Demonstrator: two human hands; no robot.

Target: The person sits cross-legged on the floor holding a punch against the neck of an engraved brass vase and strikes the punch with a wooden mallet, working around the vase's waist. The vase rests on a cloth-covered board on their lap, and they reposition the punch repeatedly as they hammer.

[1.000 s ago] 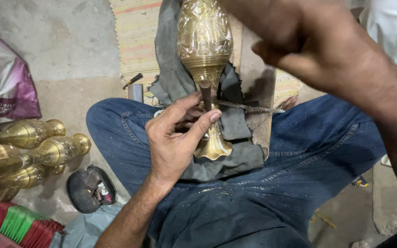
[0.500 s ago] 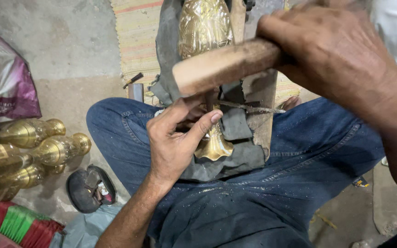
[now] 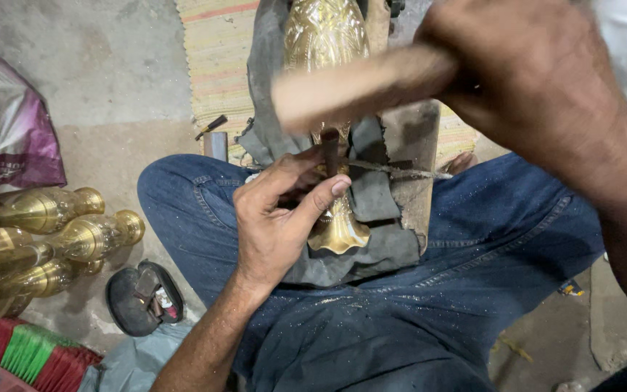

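Here, in the head view, the left hand (image 3: 277,218) sits near the centre of the frame, its fingers (image 3: 321,194) pinching a short dark punch (image 3: 329,151) upright against the narrow neck of a brass vase (image 3: 326,43). The vase lies along the person's lap, its embossed body toward twelve o'clock and its flared foot (image 3: 339,234) toward six, cradled in a dark grey cloth (image 3: 371,196) over a wooden block (image 3: 416,145). A thin cord (image 3: 400,171) crosses the cloth just beside the punch. The right hand (image 3: 538,80), at one o'clock, has its fingers wrapped tight round a wooden mallet (image 3: 350,88), which is blurred and hangs just above the punch's top; whether they touch cannot be told. Blue jeans (image 3: 473,276), flecked with fine metal dust, fill the lower half. At nine o'clock several more brass vases (image 3: 74,232) lie on the concrete floor (image 3: 110,72), with a purple bag (image 3: 9,138) at ten o'clock, a black sandal (image 3: 143,297) at seven, and a striped mat (image 3: 219,58) at eleven.
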